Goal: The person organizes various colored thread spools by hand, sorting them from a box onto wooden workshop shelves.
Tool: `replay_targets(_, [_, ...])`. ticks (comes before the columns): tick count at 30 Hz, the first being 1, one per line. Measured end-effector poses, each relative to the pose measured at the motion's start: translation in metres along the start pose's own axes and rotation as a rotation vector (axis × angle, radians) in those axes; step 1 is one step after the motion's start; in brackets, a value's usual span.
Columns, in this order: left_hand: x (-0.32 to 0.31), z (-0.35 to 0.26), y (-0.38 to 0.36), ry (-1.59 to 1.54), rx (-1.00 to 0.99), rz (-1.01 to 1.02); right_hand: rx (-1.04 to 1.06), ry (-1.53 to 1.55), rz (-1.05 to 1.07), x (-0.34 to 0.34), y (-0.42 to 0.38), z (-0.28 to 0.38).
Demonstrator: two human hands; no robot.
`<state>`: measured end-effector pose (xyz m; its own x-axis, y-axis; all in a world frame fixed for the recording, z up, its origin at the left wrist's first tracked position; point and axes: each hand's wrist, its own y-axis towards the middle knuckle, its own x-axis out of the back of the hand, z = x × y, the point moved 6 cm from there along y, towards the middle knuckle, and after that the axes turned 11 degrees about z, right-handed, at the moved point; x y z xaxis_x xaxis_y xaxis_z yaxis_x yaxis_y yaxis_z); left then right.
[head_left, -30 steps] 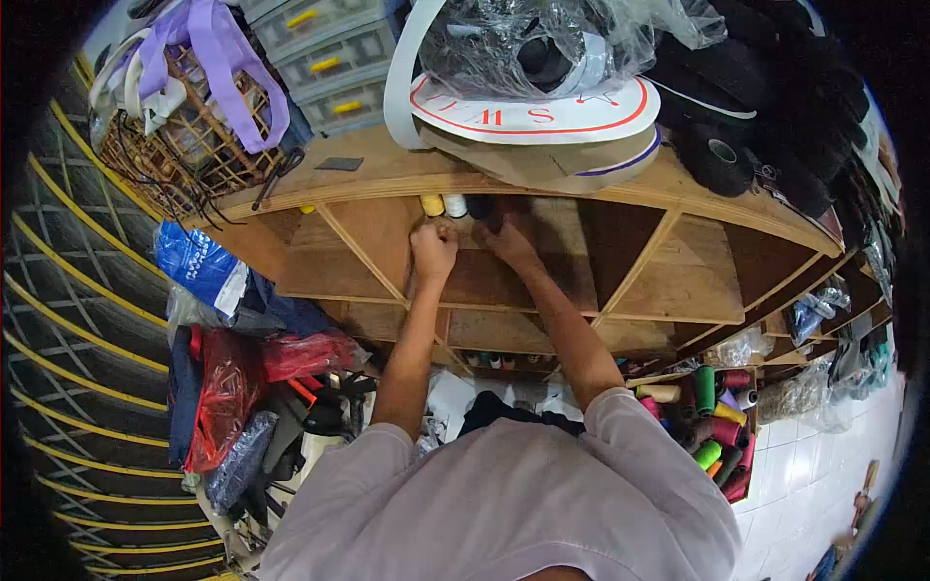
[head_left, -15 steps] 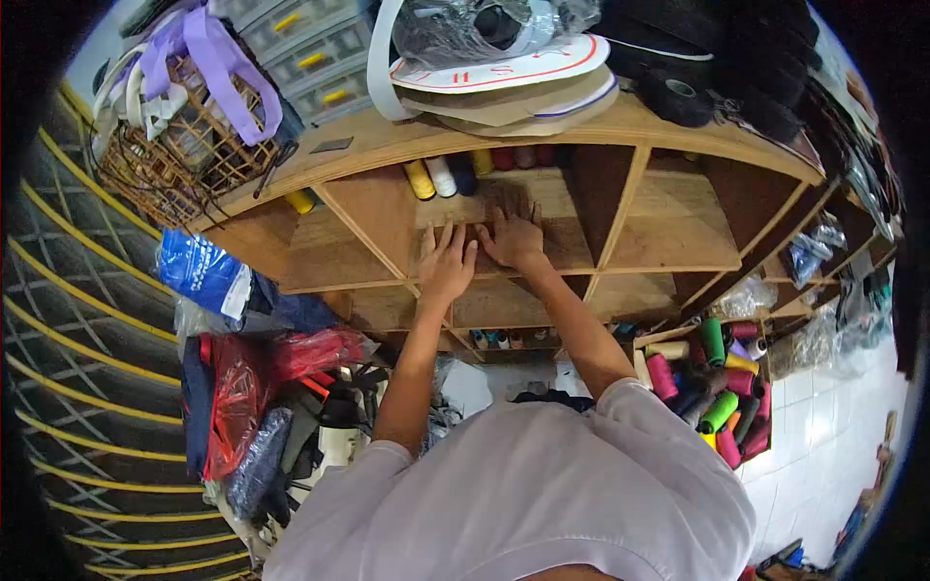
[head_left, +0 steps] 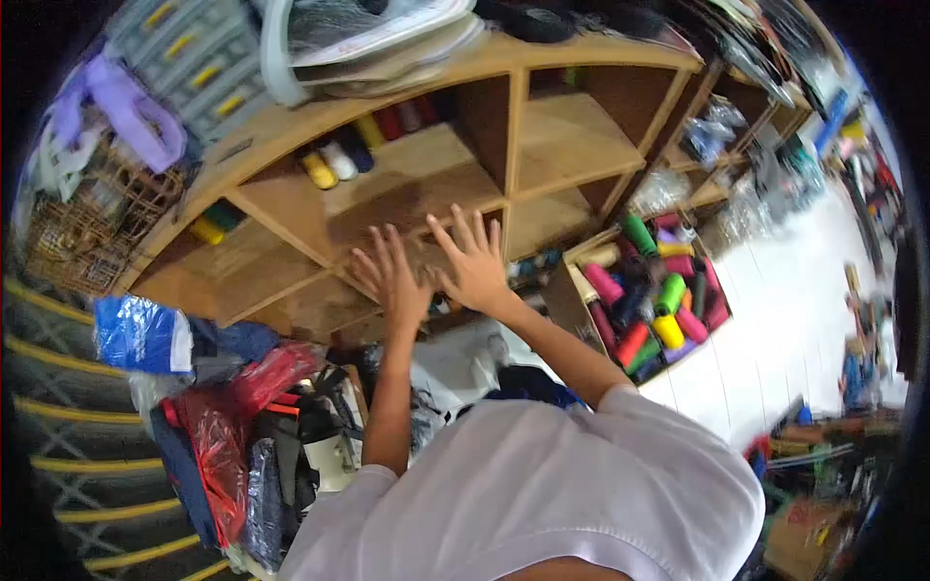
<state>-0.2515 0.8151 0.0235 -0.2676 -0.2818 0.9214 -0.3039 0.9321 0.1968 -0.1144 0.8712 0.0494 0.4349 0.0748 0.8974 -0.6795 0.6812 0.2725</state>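
My left hand [head_left: 395, 289] has its fingers spread and holds nothing. Beside it, to the right, my right hand [head_left: 475, 263] is also spread and empty. Both appear in front of the wooden shelf [head_left: 560, 136], below its upper middle compartment; whether they touch its edge I cannot tell. At the back of that compartment stand a yellow thread spool [head_left: 319, 171], a white spool [head_left: 339, 162] and several darker and red ones. More spools in many colours fill a box [head_left: 728, 312] on the floor to the right.
Bagged items and a wire basket [head_left: 107, 218] sit at the left, near a blue plastic package [head_left: 143, 334] and a red bag [head_left: 221, 450]. Grey drawers [head_left: 194, 58] rest on the shelf top. White floor tiles [head_left: 765, 320] show at the right.
Both hands have drawn back from the compartment floor towards me, fingers more spread. The view has turned right, so the shelf sits further left and more of the spool box shows.
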Motion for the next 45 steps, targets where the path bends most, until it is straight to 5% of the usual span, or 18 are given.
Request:
replay_targets(5, [0.001, -0.017, -0.006, -0.013, 0.043, 0.108, -0.132, -0.094, -0.009, -0.001, 0.001, -0.015])
replay_targets(7, [0.019, -0.022, -0.009, 0.028, 0.027, -0.149, -0.196, -0.215, 0.183, -0.004, 0.002, -0.014])
replay_targets(9, [0.018, -0.023, -0.007, 0.095, 0.034, -0.107, -0.192, -0.109, 0.052, 0.006, -0.002, -0.01])
replay_targets(11, [-0.003, -0.014, -0.006, 0.302, 0.157, 0.308, -0.136, -0.041, 0.006, 0.014, -0.009, -0.005])
replay_targets(16, [-0.021, -0.011, -0.002, 0.147, 0.059, 0.095, -0.223, -0.129, 0.102, 0.0, -0.029, -0.033])
replay_targets(18, [-0.018, -0.024, -0.008, 0.124, 0.024, -0.016, -0.33, -0.318, 0.486, -0.018, -0.049, -0.048])
replay_targets(20, [-0.017, -0.03, -0.014, 0.094, 0.006, -0.129, -0.299, -0.146, 0.402, -0.008, -0.088, -0.062])
replay_targets(21, [-0.029, -0.024, -0.014, 0.162, 0.027, 0.007, -0.256, 0.02, 0.314, 0.0, -0.113, -0.07])
replay_targets(23, [-0.058, -0.012, -0.028, 0.232, 0.048, 0.145, -0.361, 0.215, 0.525, 0.007, -0.165, -0.101])
replay_targets(25, [-0.096, 0.003, -0.043, -0.004, 0.056, 0.283, -0.434, 0.28, 0.373, -0.006, -0.232, -0.145])
replay_targets(29, [-0.157, -0.019, -0.094, -0.138, -0.24, 0.52, -0.741, 0.462, 0.357, 0.029, -0.336, -0.192])
replay_targets(30, [-0.167, -0.032, -0.098, -0.136, -0.245, 0.531, -0.752, 0.467, 0.357, 0.037, -0.35, -0.199])
replay_targets(32, [-0.207, -0.059, -0.12, -0.529, -0.094, 0.959, -0.881, 0.641, 0.299, 0.045, -0.376, -0.219])
replay_targets(37, [-0.212, -0.2, -0.098, -0.492, -0.507, 0.899, -0.978, 0.467, 0.028, 0.059, -0.403, -0.25])
replay_targets(41, [-0.204, -0.3, -0.089, -0.523, -0.484, 1.01, -0.989, 0.476, 0.006, 0.067, -0.405, -0.264])
replay_targets(45, [-0.232, -0.334, -0.109, -0.491, -0.405, 1.143, -0.99, 0.469, 0.113, 0.06, -0.404, -0.264])
